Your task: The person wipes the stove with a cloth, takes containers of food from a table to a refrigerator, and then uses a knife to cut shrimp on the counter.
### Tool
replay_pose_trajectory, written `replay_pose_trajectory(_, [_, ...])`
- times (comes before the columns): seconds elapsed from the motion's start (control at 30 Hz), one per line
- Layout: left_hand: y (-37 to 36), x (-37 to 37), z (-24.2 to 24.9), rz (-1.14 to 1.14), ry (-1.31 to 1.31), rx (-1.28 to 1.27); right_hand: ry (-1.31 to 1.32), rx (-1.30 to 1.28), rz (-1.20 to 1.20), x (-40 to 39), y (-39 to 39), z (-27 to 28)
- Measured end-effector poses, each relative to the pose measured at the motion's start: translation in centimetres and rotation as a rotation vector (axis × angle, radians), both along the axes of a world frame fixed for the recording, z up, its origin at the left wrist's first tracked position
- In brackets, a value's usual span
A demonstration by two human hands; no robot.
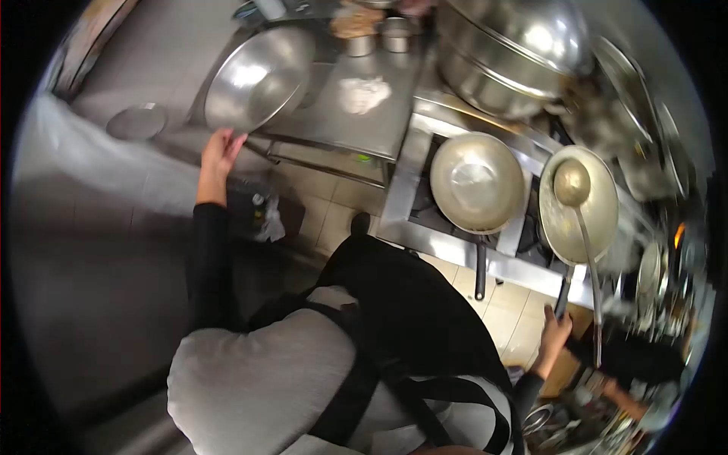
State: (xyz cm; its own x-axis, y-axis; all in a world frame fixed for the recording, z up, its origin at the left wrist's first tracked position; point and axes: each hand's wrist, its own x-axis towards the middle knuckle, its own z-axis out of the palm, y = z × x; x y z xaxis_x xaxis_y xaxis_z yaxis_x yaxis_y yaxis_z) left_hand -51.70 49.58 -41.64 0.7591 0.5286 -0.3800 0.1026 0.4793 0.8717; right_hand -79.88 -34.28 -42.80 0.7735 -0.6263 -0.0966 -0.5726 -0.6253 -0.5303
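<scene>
My left hand (218,158) pinches the lower rim of a large steel bowl (262,80), which is tilted at the edge of the steel table. With my right hand (553,337) I grip the black handle of a wok (557,220) on the right side of the stove. A long-handled ladle (572,183) rests in that wok, its shaft reaching out over the rim past my hand. Beside it, a second wok (476,182) sits on the left burner, its dark handle pointing toward me and untouched.
A big domed steel steamer pot (516,53) stands behind the stove (402,205). On the steel table (364,136) lies a white heap (365,94) near small metal containers (360,44). Another person's arm (626,398) shows at lower right, among utensils.
</scene>
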Motion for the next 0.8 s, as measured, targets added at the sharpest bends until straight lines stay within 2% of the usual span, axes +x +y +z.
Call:
replay_pose_trajectory(0.03, [-0.3,0.5,2.2,0.031,0.075,0.054,-0.041,-0.044,0.009,-0.1,0.4,0.7])
replay_pose_trajectory(0.1, [1.7,1.2,4.1,0.082,0.043,0.054,0.018,0.189,-0.015,1.2,2.7,4.0])
replay_pose_trajectory(0.17, [3.6,1.6,5.4,0.08,-0.01,0.091,-0.02,0.131,0.102,3.0,5.7,5.7])
replay_pose_trajectory(0.23, [4.6,1.4,6.7,0.079,-0.039,0.102,0.035,0.227,0.238,5.6,9.1,6.8])
replay_pose_trajectory(0.33, [6.8,1.7,7.5,0.139,-0.077,0.13,0.114,0.166,0.362,11.7,18.2,8.6])
replay_pose_trajectory(0.37, [7.7,2.1,7.5,0.165,-0.08,0.123,0.015,0.125,0.507,13.8,21.1,8.1])
replay_pose_trajectory(0.4, [8.8,2.4,7.4,0.192,-0.083,0.117,0.073,0.188,0.578,16.4,23.8,7.8])
replay_pose_trajectory(0.43, [10.1,2.7,7.1,0.191,-0.082,0.113,0.025,0.27,0.576,18.7,27.0,6.5])
replay_pose_trajectory(0.47, [11.4,3.0,6.9,0.21,-0.083,0.124,0.103,0.226,0.633,21.7,30.6,6.7])
replay_pose_trajectory(0.5, [12.6,3.5,6.8,0.222,-0.08,0.134,0.154,0.298,0.656,24.4,33.6,5.3])
replay_pose_trajectory(0.53, [13.2,4.0,7.1,0.238,-0.058,0.15,0.211,0.369,0.626,27.1,39.1,7.3])
replay_pose_trajectory(0.57, [13.6,4.6,7.2,0.25,-0.037,0.162,0.182,0.437,0.685,29.6,41.1,3.4])
replay_pose_trajectory(0.6, [14.8,5.2,6.7,0.246,-0.028,0.178,0.125,0.44,0.737,32.0,45.5,3.8])
replay_pose_trajectory(0.63, [16.1,5.9,6.1,0.24,-0.015,0.194,0.16,0.333,0.83,34.6,48.9,3.0])
replay_pose_trajectory(0.67, [16.8,6.5,5.5,0.213,-0.007,0.188,0.2,0.492,0.757,36.8,52.4,1.2])
replay_pose_trajectory(0.73, [18.4,6.7,4.9,0.22,-0.03,0.191,0.092,0.446,0.802,40.8,58.3,-6.0])
replay_pose_trajectory(0.8, [19.0,6.9,5.2,0.217,-0.011,0.196,0.135,0.457,0.765,44.1,64.8,-5.9])
